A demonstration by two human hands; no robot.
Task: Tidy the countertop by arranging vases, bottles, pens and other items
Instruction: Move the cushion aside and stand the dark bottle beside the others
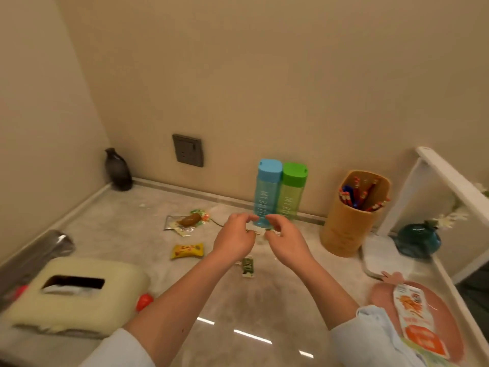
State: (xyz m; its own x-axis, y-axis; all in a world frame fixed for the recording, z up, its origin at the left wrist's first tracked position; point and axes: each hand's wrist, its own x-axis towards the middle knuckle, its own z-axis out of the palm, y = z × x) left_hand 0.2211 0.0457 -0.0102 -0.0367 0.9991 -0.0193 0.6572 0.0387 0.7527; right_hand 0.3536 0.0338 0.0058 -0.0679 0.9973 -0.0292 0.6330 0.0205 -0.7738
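My left hand (234,235) and my right hand (287,238) hover close together over the marble countertop (264,300), fingers curved and spread in front of the blue bottle (266,192). A small pale packet (260,232) lies between the two thumbs; whether either thumb touches it is unclear. A green bottle (292,192) stands against the blue one by the wall. A tan pen holder (349,221) full of pens (360,196) stands to the right. The dark vase (118,168) sits in the far left corner. A teal vase (418,241) with flowers is at the far right.
Snack packets lie scattered: a brown one (189,220), a yellow one (188,250), a small green one (248,266). A tissue box (74,290) and a red object (144,300) sit near left. A pink plate (383,295) with an orange packet (415,321) is near right, below a white stand (449,176).
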